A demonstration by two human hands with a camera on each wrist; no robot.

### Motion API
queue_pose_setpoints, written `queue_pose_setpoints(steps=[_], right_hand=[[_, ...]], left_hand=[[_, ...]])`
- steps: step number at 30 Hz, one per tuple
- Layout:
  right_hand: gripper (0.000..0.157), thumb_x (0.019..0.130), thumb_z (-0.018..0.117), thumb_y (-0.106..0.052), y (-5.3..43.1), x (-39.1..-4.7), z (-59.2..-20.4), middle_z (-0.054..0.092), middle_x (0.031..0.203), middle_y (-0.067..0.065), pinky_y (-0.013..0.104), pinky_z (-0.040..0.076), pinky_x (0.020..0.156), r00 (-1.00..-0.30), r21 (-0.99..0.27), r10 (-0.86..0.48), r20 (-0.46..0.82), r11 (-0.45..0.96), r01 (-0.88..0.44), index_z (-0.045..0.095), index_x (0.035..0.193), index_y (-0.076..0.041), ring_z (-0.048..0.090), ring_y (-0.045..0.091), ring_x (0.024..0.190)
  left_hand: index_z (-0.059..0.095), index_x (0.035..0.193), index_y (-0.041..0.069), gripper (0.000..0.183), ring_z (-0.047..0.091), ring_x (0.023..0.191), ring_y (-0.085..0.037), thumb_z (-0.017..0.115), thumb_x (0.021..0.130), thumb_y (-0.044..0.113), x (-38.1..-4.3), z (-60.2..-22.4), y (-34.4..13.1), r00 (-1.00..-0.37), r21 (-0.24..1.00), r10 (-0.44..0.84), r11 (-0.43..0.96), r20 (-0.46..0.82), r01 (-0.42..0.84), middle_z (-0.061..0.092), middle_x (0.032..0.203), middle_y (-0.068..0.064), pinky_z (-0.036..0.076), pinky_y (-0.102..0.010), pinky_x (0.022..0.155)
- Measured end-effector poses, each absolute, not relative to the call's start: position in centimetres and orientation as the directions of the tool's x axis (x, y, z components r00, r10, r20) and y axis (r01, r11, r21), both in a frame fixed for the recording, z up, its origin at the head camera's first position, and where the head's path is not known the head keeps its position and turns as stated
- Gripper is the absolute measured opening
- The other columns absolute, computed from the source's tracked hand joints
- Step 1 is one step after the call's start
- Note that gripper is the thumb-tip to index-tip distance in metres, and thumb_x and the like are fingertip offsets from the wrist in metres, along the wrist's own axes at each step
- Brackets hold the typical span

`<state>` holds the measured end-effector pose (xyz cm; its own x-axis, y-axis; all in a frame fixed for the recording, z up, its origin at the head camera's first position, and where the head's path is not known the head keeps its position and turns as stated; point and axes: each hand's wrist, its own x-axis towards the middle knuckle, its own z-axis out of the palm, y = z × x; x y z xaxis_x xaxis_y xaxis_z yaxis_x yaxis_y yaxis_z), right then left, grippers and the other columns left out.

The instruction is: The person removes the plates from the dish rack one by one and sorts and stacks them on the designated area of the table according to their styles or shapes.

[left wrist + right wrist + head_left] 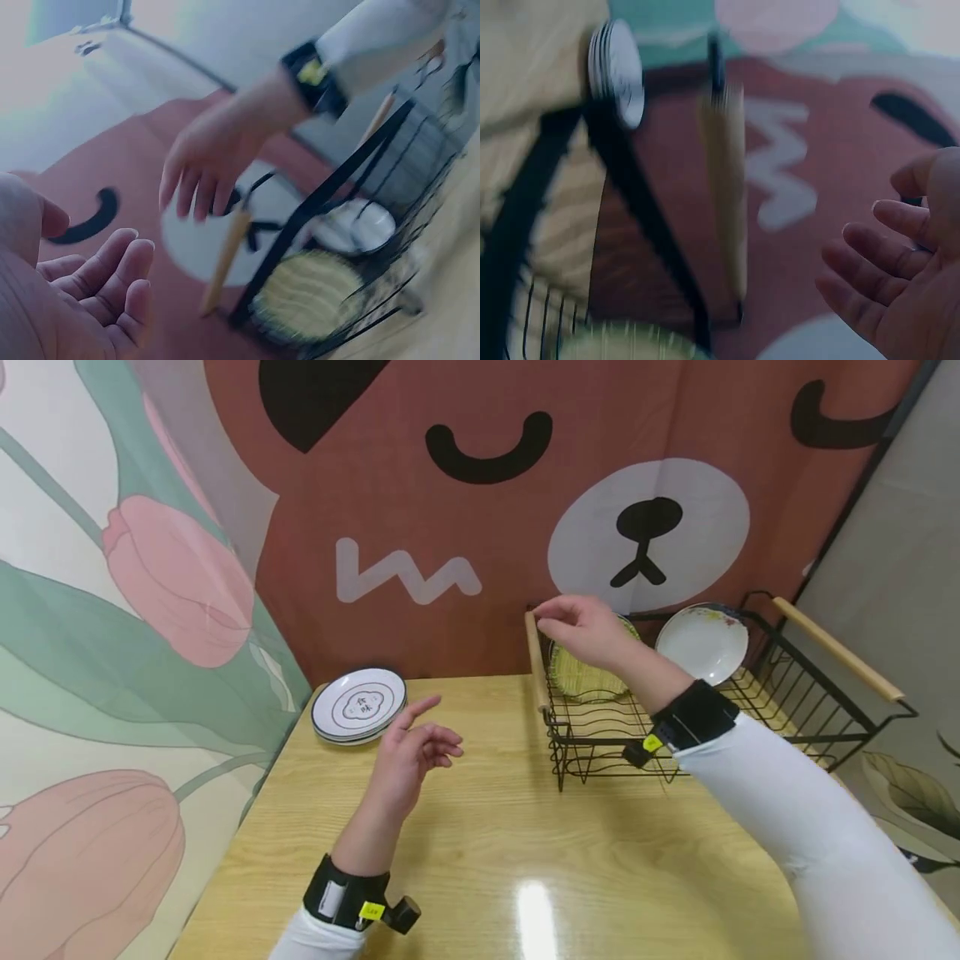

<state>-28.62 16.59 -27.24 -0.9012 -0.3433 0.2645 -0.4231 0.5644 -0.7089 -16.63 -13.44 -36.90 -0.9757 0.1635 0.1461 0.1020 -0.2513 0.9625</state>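
Off at ten o'clock from my left hand (408,760), a stack of white plates (358,706) sits on the wooden table (472,835), dark rims, lettering in the middle of the top one. And that left hand? Nothing in its grip; the fingers are loose and gently bent, one reaching out straighter than the rest, close beside the plates.

Now across to two o'clock from there, and it's my right hand (588,631), raised over the left end of the wire rack (592,742). Empty too! Fingers relaxed, slightly bent, a moderate gap to the thumb. The rack's left wooden handle (537,660) lies toward eight o'clock of that hand, and the left wrist view shows the two apart.

Straight down at six o'clock from my right hand, a yellow-green plate (588,677) stands on edge inside the rack. At three o'clock, a white dish (701,647) with flowers on its rim stands tilted at the back, and beyond it, three o'clock again, the right wooden handle (836,647). Up at twelve, behind the table, hangs a brown cartoon backdrop (510,527).
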Motion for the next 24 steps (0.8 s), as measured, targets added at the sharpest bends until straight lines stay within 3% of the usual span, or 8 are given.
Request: queue_pose_setpoints(steps=[4, 8, 11, 24], right_hand=[[0.041, 0.104, 0.053, -0.032, 20.0, -32.2, -28.2, 0.063, 0.138, 0.018, 0.055, 0.047, 0.106, -0.935, -0.614, -0.271, 0.227, 0.706, -0.353, 0.064, 0.135, -0.008, 0.058, 0.036, 0.128], [0.037, 0.102, 0.051, -0.025, 22.6, -34.7, -29.3, 0.065, 0.128, 0.024, 0.057, 0.047, 0.101, -0.954, -0.527, -0.207, 0.216, 0.798, -0.293, 0.066, 0.126, -0.001, 0.059, 0.04, 0.119], [0.038, 0.1, 0.049, -0.021, 23.7, -35.9, -30.2, 0.063, 0.129, 0.027, 0.059, 0.047, 0.103, -0.967, -0.469, -0.18, 0.178, 0.849, -0.244, 0.063, 0.127, 0.002, 0.057, 0.043, 0.121], [0.046, 0.1, 0.046, -0.017, 26.8, -38.4, -34.4, 0.054, 0.14, 0.033, 0.063, 0.041, 0.111, -0.987, -0.396, -0.12, 0.107, 0.905, -0.153, 0.055, 0.138, 0.008, 0.05, 0.05, 0.131]], left_hand=[[0.041, 0.15, 0.009, 0.045, 0.073, 0.075, -0.011, 0.04, 0.105, 0.011, -15.9, -37.7, -11.5, -0.962, 0.973, 0.245, -0.22, 0.124, 0.07, 0.075, 0.083, 0.007, 0.055, -0.025, 0.068], [0.043, 0.151, 0.01, 0.046, 0.073, 0.076, -0.011, 0.042, 0.105, 0.012, -15.5, -38.5, -10.0, -0.947, 0.987, 0.308, -0.159, 0.088, 0.04, 0.075, 0.085, 0.007, 0.056, -0.025, 0.069], [0.045, 0.151, 0.012, 0.046, 0.074, 0.078, -0.012, 0.043, 0.105, 0.011, -15.2, -39.0, -9.3, -0.938, 0.995, 0.34, -0.098, 0.066, 0.035, 0.075, 0.086, 0.006, 0.058, -0.026, 0.07], [0.048, 0.15, 0.014, 0.045, 0.075, 0.081, -0.014, 0.047, 0.105, 0.015, -15.1, -40.0, -8.5, -0.923, 0.999, 0.381, -0.031, 0.05, 0.042, 0.077, 0.094, -0.009, 0.06, -0.03, 0.072]])
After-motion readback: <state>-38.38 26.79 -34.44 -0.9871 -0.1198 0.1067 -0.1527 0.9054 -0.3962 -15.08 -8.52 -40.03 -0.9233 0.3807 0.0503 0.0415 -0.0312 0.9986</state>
